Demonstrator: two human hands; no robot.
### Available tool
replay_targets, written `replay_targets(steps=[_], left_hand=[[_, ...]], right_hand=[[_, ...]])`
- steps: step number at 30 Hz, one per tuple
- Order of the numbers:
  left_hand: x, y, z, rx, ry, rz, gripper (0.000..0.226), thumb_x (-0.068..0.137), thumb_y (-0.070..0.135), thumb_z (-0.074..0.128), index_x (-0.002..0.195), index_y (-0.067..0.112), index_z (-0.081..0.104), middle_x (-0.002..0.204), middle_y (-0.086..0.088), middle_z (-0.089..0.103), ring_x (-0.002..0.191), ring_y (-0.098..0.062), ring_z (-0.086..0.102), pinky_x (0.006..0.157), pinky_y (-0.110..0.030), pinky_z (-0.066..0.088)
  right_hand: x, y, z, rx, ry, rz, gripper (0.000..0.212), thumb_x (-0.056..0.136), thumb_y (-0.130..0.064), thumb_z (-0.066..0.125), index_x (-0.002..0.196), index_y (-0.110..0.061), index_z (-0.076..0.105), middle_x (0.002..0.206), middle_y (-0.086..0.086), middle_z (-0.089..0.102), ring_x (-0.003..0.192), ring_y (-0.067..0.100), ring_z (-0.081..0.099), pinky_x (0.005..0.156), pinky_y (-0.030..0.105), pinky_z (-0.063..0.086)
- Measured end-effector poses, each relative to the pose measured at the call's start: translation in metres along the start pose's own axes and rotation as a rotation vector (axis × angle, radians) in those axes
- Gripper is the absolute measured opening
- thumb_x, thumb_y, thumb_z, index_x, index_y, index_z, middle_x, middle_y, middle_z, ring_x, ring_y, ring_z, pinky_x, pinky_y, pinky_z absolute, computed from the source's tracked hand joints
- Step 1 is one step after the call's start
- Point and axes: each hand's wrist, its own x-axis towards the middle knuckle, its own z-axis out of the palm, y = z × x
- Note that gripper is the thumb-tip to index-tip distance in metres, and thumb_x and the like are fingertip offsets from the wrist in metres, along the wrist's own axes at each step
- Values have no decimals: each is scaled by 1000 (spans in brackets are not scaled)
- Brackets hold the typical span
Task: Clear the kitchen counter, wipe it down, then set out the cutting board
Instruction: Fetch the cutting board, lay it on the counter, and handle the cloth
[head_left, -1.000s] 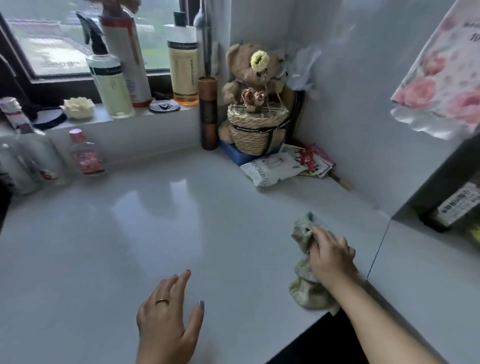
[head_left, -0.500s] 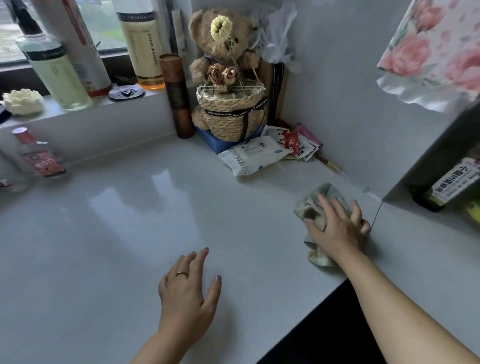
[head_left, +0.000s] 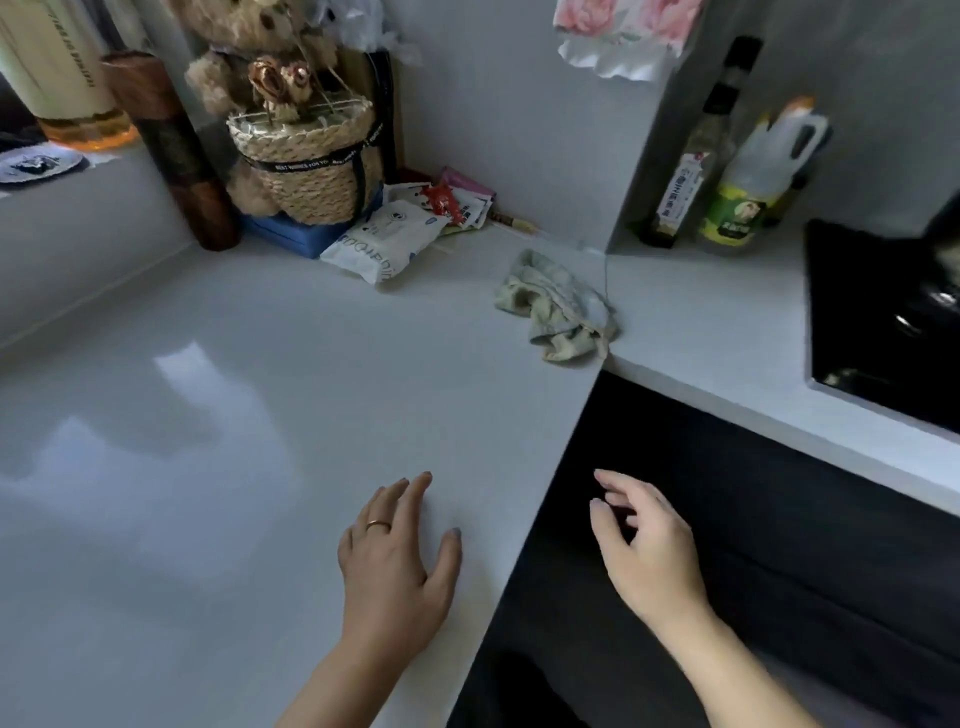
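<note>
A crumpled pale green cloth (head_left: 558, 306) lies by itself on the white counter (head_left: 208, 415), at the inner corner where the two counter runs meet. My left hand (head_left: 397, 566) rests flat on the counter near its front edge, fingers spread and holding nothing. My right hand (head_left: 647, 551) hovers off the counter over the dark cabinet front, fingers loosely extended and empty. No cutting board is in view.
In the back corner stand a teddy bear in a woven basket (head_left: 306, 161), a brown tube (head_left: 171, 150) and several packets (head_left: 389, 239). Two bottles (head_left: 727, 171) stand in the right alcove. A black stovetop (head_left: 883, 322) sits at far right.
My right hand let go of the cloth and drew back toward me, off the counter. The cloth stays at the corner. The view swung right, bringing the stovetop and bottles in.
</note>
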Motion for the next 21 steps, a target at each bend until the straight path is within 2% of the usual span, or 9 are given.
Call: replay_targets(steps=[2, 5, 8, 10, 12, 15, 17, 19, 21], left_hand=[[-17, 6, 0, -20, -34, 55, 66, 70, 51, 36, 125, 18, 50, 126, -9, 56, 122, -31, 44, 100, -46, 31], [-42, 30, 9, -79, -103, 121, 56, 70, 38, 49, 120, 15, 55, 116, -13, 60, 110, -35, 50, 94, -46, 37], [-73, 60, 32, -142, -279, 288, 45, 77, 32, 56, 119, 16, 56, 108, -9, 61, 99, -27, 56, 89, -43, 44], [-99, 81, 51, -166, -419, 387, 37, 80, 25, 62, 117, 18, 57, 97, -1, 60, 87, -13, 56, 79, -32, 43], [-126, 103, 69, -171, -541, 448, 32, 80, 22, 63, 112, 21, 59, 89, 5, 60, 83, -8, 54, 73, -25, 39], [-170, 139, 97, -166, -709, 477, 25, 80, 20, 64, 104, 22, 62, 81, 6, 64, 83, -11, 58, 71, -27, 41], [-206, 164, 120, -142, -808, 483, 21, 79, 17, 65, 99, 22, 63, 76, 5, 66, 74, -14, 60, 65, -29, 43], [-251, 186, 146, -99, -877, 499, 20, 78, 14, 66, 97, 19, 64, 72, -1, 67, 69, -18, 60, 63, -29, 42], [-302, 206, 173, -37, -952, 504, 22, 77, 10, 67, 99, 14, 65, 72, -13, 68, 71, -24, 62, 65, -31, 41]], right_hand=[[-42, 4, -11, 49, 25, 137, 25, 86, -10, 59, 108, -20, 64, 100, -6, 65, 83, -5, 61, 70, 5, 45], [-99, 16, -39, 29, 45, 290, 21, 87, -11, 57, 100, -27, 62, 83, -11, 66, 73, -11, 57, 62, 2, 43], [-156, 35, -79, 21, 147, 443, 20, 87, -12, 57, 99, -26, 61, 71, -10, 63, 66, -3, 60, 62, 6, 42], [-199, 51, -108, 51, 255, 559, 19, 87, -11, 57, 101, -24, 61, 70, -8, 62, 73, 11, 65, 63, 9, 42], [-248, 69, -133, 89, 383, 661, 20, 86, -7, 58, 99, -21, 62, 70, -2, 63, 78, 25, 67, 63, 10, 42], [-329, 100, -166, 173, 577, 809, 26, 85, -4, 59, 90, -30, 58, 78, 8, 66, 81, 32, 68, 79, 33, 49], [-392, 124, -185, 197, 695, 913, 26, 83, -6, 63, 88, -31, 59, 83, 11, 67, 82, 31, 68, 83, 39, 48], [-458, 146, -204, 242, 802, 1005, 24, 82, -4, 64, 91, -26, 62, 82, 10, 64, 82, 34, 68, 84, 41, 48], [-523, 164, -225, 269, 906, 1094, 24, 81, -1, 65, 93, -21, 65, 79, 12, 62, 76, 32, 66, 79, 26, 48]])
